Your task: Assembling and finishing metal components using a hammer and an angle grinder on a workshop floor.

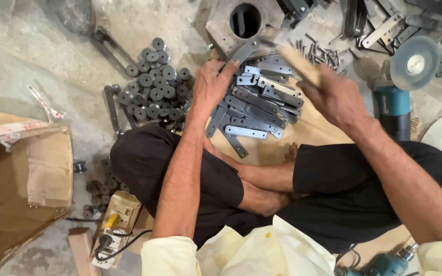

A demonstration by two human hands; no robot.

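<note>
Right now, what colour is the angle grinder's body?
Teal-blue with a black grip, best seen in the head view: angle grinder.

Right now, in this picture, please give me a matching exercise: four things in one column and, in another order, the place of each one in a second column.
Things
1. left hand
2. round black wheels
3. angle grinder
4. cardboard box

Places
A. far left edge, lying open
B. on the pile of flat metal strips
C. right of the right hand
D. heaped left of the strips

Pairs: 1-B, 2-D, 3-C, 4-A
</note>
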